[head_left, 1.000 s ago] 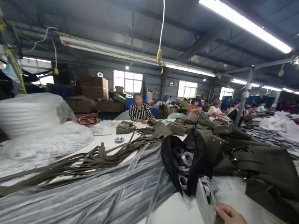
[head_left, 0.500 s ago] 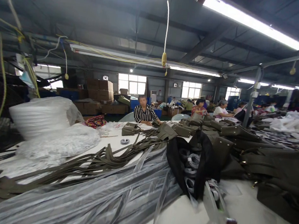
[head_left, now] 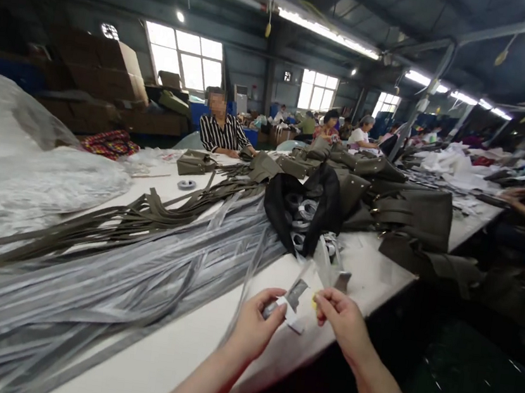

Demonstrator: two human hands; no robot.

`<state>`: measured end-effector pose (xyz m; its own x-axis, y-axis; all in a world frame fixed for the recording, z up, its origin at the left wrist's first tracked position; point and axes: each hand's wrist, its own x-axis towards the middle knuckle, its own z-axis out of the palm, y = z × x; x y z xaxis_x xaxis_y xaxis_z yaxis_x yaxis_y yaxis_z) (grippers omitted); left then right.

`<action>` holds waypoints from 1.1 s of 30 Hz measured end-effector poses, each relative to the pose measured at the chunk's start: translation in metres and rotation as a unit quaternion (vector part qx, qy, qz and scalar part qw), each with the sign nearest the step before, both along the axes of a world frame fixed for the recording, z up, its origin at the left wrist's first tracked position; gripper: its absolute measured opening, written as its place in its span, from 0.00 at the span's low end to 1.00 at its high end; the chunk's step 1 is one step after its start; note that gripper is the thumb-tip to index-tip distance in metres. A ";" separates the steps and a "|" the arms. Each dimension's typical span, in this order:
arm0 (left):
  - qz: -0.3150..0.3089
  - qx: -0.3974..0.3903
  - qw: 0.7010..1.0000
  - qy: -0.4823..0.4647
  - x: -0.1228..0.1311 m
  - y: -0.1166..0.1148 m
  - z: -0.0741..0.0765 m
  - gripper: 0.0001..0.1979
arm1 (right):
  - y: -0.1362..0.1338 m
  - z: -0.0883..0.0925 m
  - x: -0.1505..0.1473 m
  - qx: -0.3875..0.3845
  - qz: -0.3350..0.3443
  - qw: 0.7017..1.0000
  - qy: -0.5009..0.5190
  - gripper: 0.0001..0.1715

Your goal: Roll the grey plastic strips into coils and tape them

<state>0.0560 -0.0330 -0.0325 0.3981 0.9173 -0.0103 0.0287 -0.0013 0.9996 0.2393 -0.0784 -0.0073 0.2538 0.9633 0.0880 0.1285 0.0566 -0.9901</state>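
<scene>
My left hand (head_left: 254,323) is closed in a pinch on the end of a clear plastic strip (head_left: 300,285) with a small white tab. My right hand (head_left: 342,318) is closed on the same strip's other side, fingertips pinched near a small yellow thing I cannot make out. Both hands hover over the front edge of the white table (head_left: 205,349). The strip runs up toward an open black bag (head_left: 303,211) holding rolls of silvery tape.
Long grey plastic strips (head_left: 103,279) and olive straps (head_left: 145,214) cover the table's left. Olive bags (head_left: 414,209) pile at the right. White plastic sacks (head_left: 19,154) lie far left. A person in a striped shirt (head_left: 222,131) and other workers sit beyond.
The camera has tilted down and turned right. My left hand has come into view and both hands now pinch the clear strip, closer to me than before.
</scene>
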 end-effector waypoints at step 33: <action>0.104 0.228 0.968 0.008 -0.006 -0.017 0.011 0.15 | 0.001 -0.027 -0.073 -0.083 0.033 0.994 0.067 0.23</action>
<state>0.0501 -0.0497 -0.0212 0.2067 0.8885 0.4096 0.0922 -0.4345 0.8959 0.1667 -0.0771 -0.0345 0.1893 0.9765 -0.1033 -0.0032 -0.1046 -0.9945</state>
